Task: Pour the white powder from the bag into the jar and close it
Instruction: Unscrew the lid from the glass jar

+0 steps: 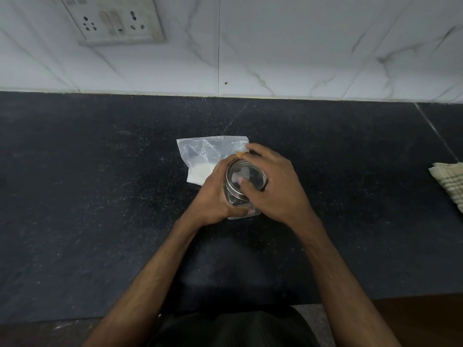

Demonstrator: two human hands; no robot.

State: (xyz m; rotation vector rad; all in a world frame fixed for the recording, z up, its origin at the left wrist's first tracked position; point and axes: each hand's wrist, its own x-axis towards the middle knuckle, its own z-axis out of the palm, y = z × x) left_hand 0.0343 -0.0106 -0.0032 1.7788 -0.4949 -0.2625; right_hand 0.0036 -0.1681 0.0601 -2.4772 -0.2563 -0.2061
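A clear glass jar (238,200) with a metal-rimmed lid (244,175) stands on the black counter in the middle of the view. My left hand (215,196) wraps around the jar's body from the left. From the right, my right hand (273,186) grips the lid, fingers curled over its rim. Just behind the jar lies a clear plastic bag (203,159), flat on the counter, with white powder (200,172) gathered in its lower corner. The jar's inside is mostly hidden by my hands.
The black speckled counter (100,196) runs to a white marble-tiled wall (275,58) with a socket panel (112,21) at the upper left. A checked cloth (449,182) lies at the right edge.
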